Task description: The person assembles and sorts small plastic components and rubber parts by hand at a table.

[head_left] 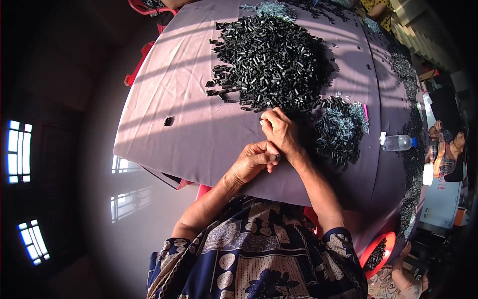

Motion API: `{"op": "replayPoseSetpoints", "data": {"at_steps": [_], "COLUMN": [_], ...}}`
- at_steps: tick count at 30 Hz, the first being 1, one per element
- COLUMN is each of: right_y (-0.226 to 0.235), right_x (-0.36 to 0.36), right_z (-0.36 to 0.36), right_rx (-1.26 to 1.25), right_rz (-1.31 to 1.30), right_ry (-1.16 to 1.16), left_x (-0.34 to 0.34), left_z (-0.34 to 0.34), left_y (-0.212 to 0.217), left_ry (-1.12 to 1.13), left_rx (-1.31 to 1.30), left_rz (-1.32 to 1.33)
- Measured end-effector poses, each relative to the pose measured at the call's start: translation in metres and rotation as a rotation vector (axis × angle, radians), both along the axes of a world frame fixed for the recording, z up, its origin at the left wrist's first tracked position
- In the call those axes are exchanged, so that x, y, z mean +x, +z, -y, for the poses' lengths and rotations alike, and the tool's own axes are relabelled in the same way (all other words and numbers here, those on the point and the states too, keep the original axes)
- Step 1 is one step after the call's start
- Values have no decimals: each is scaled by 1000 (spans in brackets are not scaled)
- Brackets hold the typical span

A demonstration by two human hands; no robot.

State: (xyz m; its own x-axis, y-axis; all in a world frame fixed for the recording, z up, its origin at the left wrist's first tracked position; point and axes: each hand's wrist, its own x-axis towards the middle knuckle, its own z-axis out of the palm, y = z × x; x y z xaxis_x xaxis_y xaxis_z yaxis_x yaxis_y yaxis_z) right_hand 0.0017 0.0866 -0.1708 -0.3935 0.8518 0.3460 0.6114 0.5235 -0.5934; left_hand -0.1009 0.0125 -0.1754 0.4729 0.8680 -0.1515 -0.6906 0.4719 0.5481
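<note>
Left hand point(253, 160) pinches a small part point(275, 157). Right hand point(282, 131) sits at 6 o'clock of the black pile point(274, 62); grip cannot be determined.

Bands of sunlight point(159, 97) cross a bench point(174, 154) draped in mauve cloth, a red plastic chair point(132, 78) at its left side, as two barred windows point(20, 152) glow white in a dark wall point(50, 89) — window-shaped reflections point(130, 203) gleaming on the glossy grey floor point(99, 199).
</note>
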Motion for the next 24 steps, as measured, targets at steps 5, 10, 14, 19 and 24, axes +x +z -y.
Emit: {"op": "replayPoseSetpoints", "data": {"at_steps": [5,10,14,19,24], "right_y": [24,41,43,39,31], "right_x": [46,87,105,129,147], "right_z": [14,33,39,39,32], "right_rx": [-499,-614,-619,-622,-602], "right_rz": [-538,-580,-550,-565,-550], "right_ry": [-60,-61,-63,-57,-66], "left_x": [21,45,63,88,105], "left_z": [-3,-8,-15,-18,-23], "left_y": [-3,-4,2,3,0], "left_ry": [78,154,140,119,101], "left_rx": [19,68,66,82,77], "left_rz": [-65,-316,-307,-306,-351]}}
